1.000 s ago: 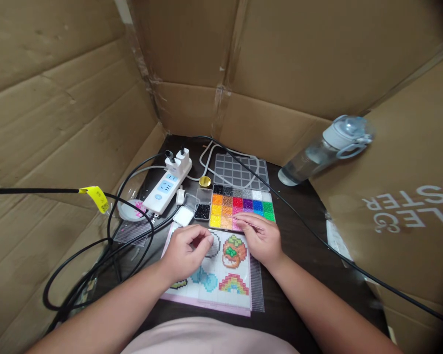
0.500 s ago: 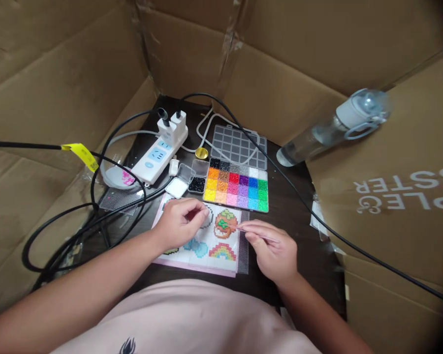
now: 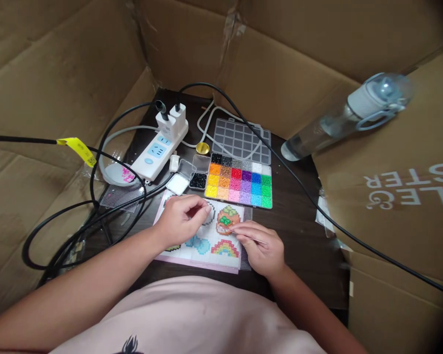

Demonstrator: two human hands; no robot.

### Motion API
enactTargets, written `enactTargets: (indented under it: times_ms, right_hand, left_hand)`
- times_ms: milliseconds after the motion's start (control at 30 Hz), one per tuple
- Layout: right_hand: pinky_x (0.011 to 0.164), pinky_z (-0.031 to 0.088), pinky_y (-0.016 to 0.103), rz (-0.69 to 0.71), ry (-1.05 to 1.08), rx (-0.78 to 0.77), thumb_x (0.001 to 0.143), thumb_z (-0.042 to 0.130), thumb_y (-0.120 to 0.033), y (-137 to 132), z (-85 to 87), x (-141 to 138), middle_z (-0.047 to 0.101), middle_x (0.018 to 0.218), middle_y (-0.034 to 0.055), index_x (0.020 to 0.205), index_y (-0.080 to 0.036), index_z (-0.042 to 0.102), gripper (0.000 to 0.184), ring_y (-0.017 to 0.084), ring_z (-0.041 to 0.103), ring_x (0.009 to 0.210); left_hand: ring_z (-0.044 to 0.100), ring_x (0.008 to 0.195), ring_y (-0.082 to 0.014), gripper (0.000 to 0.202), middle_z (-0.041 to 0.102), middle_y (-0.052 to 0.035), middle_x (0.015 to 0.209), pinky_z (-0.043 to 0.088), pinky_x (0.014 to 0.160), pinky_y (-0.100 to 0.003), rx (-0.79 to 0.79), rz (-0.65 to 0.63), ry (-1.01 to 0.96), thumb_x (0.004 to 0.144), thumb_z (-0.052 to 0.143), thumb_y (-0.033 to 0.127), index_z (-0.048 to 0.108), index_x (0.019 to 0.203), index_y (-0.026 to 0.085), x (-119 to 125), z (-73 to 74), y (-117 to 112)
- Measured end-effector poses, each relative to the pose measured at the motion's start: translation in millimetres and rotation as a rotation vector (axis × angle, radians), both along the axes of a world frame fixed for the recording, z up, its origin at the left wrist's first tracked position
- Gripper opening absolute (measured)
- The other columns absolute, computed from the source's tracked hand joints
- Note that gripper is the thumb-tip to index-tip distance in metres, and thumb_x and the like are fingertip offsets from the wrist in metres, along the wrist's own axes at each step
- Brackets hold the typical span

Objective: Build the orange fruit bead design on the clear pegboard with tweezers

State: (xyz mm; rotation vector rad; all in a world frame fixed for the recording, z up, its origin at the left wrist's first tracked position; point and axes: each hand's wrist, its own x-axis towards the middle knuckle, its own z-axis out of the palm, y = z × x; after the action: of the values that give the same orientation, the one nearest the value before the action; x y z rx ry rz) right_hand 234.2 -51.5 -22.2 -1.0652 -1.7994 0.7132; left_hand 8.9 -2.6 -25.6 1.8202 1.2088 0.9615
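Head view shows the right hand (image 3: 261,247) pinching thin tweezers (image 3: 248,237), tips at the orange bead figure (image 3: 228,220) on the pattern sheet (image 3: 221,255), while the left hand (image 3: 180,221), fingers curled loosely, pins that sheet flat, bead box (image 3: 239,186) just beyond for reach.

Left hand (image 3: 182,220) resting curled on the pattern sheet (image 3: 203,231), right hand (image 3: 260,246) pinching thin tweezers (image 3: 243,236), tip at the orange bead figure (image 3: 227,220). Beyond, on the dark desk (image 3: 299,231): open bead box (image 3: 239,184), white power strip (image 3: 160,147), tangled black cables (image 3: 92,216).
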Motion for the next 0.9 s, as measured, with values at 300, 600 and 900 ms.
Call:
enactTargets:
  times_ms: [300,600,900]
  right_hand:
    - [0.076,0.062,0.027,-0.01,-0.011,-0.044,0.084,0.065,-0.005,-0.1,-1.8,1.5,0.079,0.089,0.0078,0.093,-0.02,0.078,0.021,0.018,0.076,0.08]
    - [0.077,0.062,0.026,-0.02,-0.008,-0.038,0.084,0.066,-0.006,-0.5,-3.3,3.0,0.079,0.09,0.0069,0.093,-0.02,0.078,0.021,0.017,0.076,0.081]
    - [0.075,0.062,0.025,-0.007,-0.026,-0.027,0.084,0.066,-0.006,0.2,-2.0,0.6,0.079,0.086,0.0079,0.09,-0.019,0.078,0.019,0.017,0.076,0.079]
  left_hand:
    - [0.055,0.056,-0.0091,0.02,0.064,0.0017,0.062,0.041,0.057,-0.022,0.02,-0.014,0.005,0.087,0.058,0.023,0.065,0.07,0.017,0.0,-0.7,0.1]
    - [0.055,0.056,-0.0087,0.018,0.065,0.0024,0.063,0.041,0.056,-0.022,0.026,-0.018,0.006,0.088,0.059,0.023,0.066,0.071,0.018,-0.7,-2.5,0.5]
    - [0.055,0.055,-0.0082,0.017,0.064,0.0029,0.063,0.041,0.056,-0.021,0.036,-0.014,0.002,0.087,0.061,0.023,0.066,0.072,0.018,-0.8,-3.6,0.1]
